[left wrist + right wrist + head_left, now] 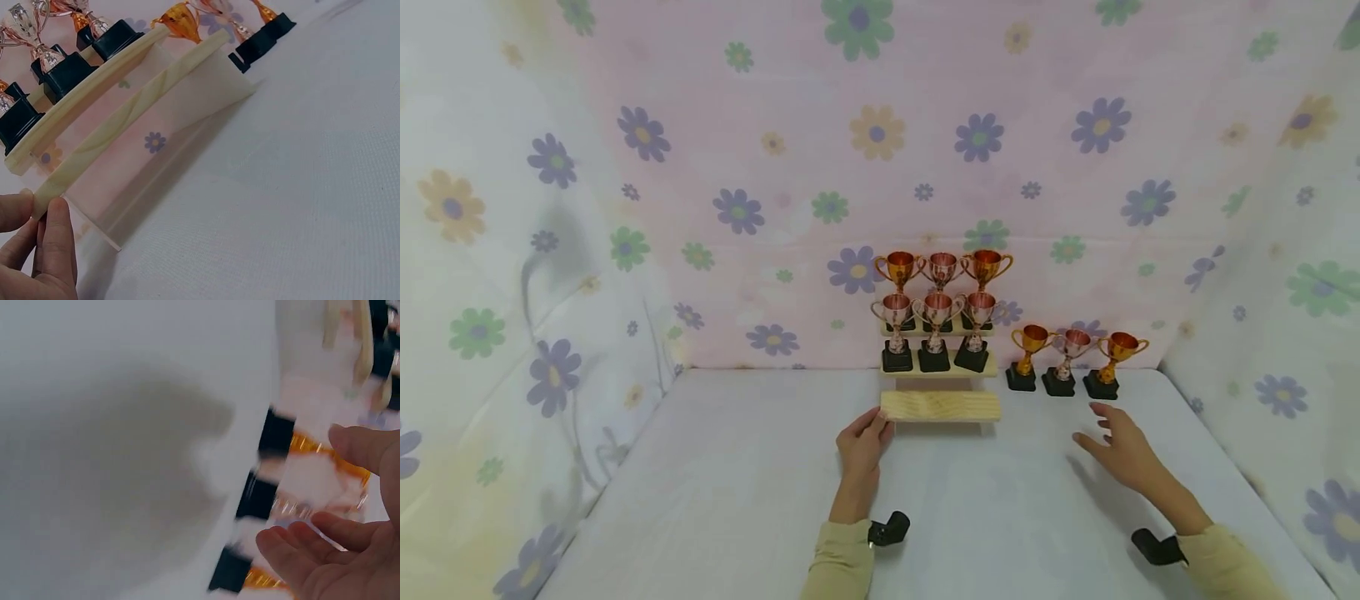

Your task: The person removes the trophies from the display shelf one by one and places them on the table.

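Observation:
A three-step wooden stand [940, 406] is pushed against the back wall. Its upper two steps each carry three small trophies [936, 321] on black bases, and the lowest step is bare. My left hand [876, 422] pinches the left end of that lowest step [125, 122] between thumb and forefinger [59, 231]. Three more trophies [1063, 360] are lined up on the table right of the stand. My right hand [1092, 425] hovers open just in front of them, touching nothing. In the right wrist view those trophies [257, 497] are blurred beyond its spread fingers [350, 444].
The white table [737, 467] is closed in by flower-print cloth walls [550, 275] at the back and both sides. Black wrist-camera mounts [887, 529] sit on both sleeves.

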`<state>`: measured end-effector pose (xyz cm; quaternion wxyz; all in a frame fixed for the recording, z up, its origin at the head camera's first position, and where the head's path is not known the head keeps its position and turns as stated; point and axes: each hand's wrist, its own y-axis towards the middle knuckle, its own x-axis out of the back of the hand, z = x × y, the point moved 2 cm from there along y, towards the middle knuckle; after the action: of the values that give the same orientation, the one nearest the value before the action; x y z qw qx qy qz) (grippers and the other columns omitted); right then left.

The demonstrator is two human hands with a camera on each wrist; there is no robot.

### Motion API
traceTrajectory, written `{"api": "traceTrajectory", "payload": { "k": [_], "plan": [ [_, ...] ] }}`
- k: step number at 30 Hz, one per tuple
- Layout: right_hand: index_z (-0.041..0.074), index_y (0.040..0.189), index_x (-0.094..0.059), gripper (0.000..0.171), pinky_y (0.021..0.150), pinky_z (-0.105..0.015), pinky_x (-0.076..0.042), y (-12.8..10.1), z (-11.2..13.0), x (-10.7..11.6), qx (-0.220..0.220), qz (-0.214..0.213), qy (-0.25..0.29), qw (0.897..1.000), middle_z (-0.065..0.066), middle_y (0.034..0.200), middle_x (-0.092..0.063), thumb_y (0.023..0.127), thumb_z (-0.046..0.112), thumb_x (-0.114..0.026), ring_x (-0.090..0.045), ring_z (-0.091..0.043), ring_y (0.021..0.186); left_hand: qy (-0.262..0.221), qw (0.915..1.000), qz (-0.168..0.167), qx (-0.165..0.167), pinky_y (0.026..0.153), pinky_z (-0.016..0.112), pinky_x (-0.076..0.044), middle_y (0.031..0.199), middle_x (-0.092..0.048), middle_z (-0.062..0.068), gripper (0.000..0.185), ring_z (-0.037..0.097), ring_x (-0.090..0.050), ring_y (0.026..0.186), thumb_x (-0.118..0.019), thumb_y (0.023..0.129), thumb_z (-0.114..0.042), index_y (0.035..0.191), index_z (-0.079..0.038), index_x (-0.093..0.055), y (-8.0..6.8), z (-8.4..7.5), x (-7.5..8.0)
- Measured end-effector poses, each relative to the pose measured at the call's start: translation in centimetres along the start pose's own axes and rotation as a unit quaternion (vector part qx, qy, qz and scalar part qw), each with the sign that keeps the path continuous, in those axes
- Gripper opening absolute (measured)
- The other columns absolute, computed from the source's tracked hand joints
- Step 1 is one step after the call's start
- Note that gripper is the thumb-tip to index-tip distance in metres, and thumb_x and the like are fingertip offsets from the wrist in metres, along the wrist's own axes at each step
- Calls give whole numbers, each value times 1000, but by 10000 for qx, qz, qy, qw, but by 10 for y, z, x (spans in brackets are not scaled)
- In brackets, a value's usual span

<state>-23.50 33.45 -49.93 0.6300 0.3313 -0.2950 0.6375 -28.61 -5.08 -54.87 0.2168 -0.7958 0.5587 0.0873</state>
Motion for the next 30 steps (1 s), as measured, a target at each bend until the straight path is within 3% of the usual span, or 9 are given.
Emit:
{"api": "traceTrajectory", "payload": {
  "k": [8,11,14,18,20,26,30],
  "plan": [
    [-6,148,-38,62,105,-60,-48,9,87,-17,988,-708,845,9890,-29,146,-44,98,15,-69,-49,-47,129,6,10000,-11,-33,89,31,-62,119,-64,26,29,17,-69,92,-65,97,2,123,14,-64,4,-4,4],
    [-2,151,-35,64,106,-58,-46,17,119,-18,1337,-1028,1250,9777,-26,149,-42,98,10,-70,-47,-45,132,-27,10000,-8,-75,88,30,-62,118,-64,26,29,17,-69,92,-65,97,2,123,15,-64,5,-4,5],
    [-1,151,-35,66,108,-57,-46,30,144,-19,1701,-1537,1644,9594,-24,150,-40,95,4,-70,-45,-43,132,-49,10000,6,-77,83,26,-63,114,-66,24,28,15,-70,89,-65,97,3,122,15,-64,6,-3,6],
    [-1,150,-38,66,109,-47,-48,58,159,-25,1978,-2272,2245,9267,-23,148,-41,93,-1,-71,-44,-38,128,-121,9999,40,-64,80,24,-63,109,-67,22,28,14,-70,86,-65,96,4,122,17,-63,6,-2,7],
    [-1,151,-37,69,105,-45,-46,74,161,-30,1929,-2504,2467,9161,-24,148,-40,92,0,-72,-43,-38,127,-146,9999,58,-60,81,25,-63,108,-67,21,29,14,-69,85,-65,96,4,122,17,-63,6,-2,7],
    [-3,152,-34,74,110,-52,-43,105,167,-40,1620,-2597,3004,9034,-24,150,-37,91,4,-75,-42,-36,125,-190,9997,170,-26,85,29,-63,102,-66,13,30,12,-69,83,-66,96,4,122,17,-63,5,1,5],
    [-6,148,-40,67,106,-52,-47,114,172,-41,1531,-2710,3247,8931,-24,139,-46,91,0,-75,-49,-33,114,-197,9996,215,-55,84,29,-63,102,-67,14,30,12,-69,84,-66,96,5,122,18,-62,6,2,4]
  ]
}}
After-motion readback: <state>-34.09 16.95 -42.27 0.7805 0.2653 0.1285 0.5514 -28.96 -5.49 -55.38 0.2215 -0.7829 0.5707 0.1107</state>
